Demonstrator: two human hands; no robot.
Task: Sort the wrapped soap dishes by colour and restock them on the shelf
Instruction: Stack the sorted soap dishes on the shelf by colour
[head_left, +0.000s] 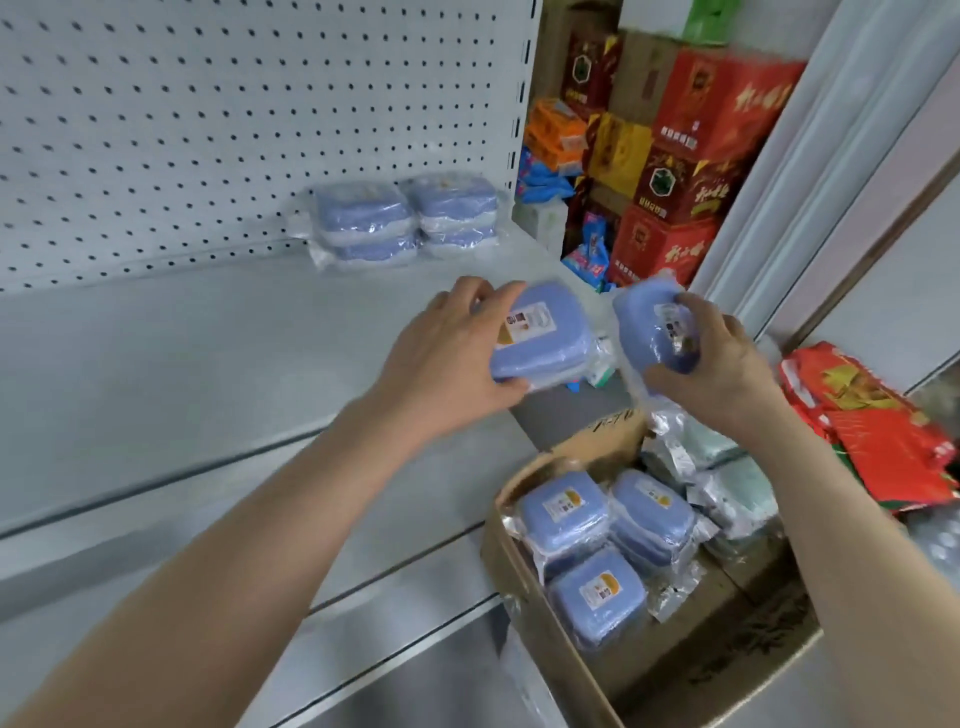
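Observation:
My left hand (441, 358) grips a blue wrapped soap dish (545, 338) over the right end of the grey shelf (208, 353). Beside it, my right hand (717, 364) grips a second blue wrapped soap dish (649, 327) just off the shelf's right edge. Two short stacks of blue wrapped dishes (405, 221) stand at the back right of the shelf against the pegboard. Below my hands, a cardboard box (524, 587) holds three blue wrapped dishes (597, 551) and several pale green wrapped ones (727, 478).
A white pegboard (234, 119) backs the shelf. Lower shelf ledges (363, 561) step out toward me. Stacked red, yellow and orange cartons (675, 166) fill the gap right of the shelf. Red packets (872, 426) lie at far right beside a white door frame (810, 171).

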